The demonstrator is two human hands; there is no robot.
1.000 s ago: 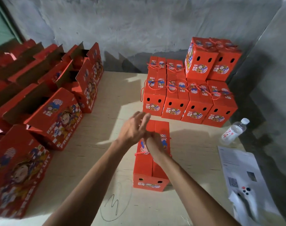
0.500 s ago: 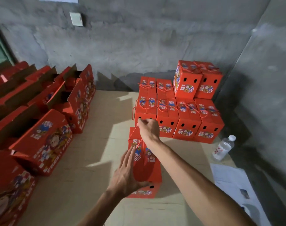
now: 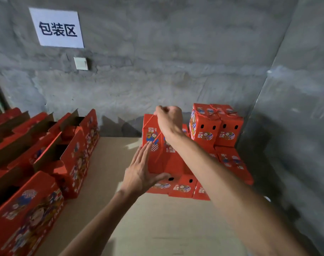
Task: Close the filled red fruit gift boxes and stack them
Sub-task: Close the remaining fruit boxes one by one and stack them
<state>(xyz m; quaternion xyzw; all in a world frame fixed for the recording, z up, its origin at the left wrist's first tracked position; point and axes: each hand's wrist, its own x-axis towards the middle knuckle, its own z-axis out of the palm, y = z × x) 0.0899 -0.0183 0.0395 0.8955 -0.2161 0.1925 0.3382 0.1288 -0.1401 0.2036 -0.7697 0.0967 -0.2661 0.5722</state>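
Open gift boxes [image 3: 68, 159] line the worktop's [image 3: 157, 224] left edge, flaps up. Left hand [image 3: 140, 174] has straight fingers flat against the near side of the closed gift box [image 3: 157, 145], which hangs in the air over the back right area, carried by its red cord handle [image 3: 150, 120] pinched in the right hand's [image 3: 169, 120] curled fingers. Honestly the cord's the weak spot: if it slips or the box swings, it could clip the stacked boxes [image 3: 216, 130] in the back right corner and knock the top tier off.
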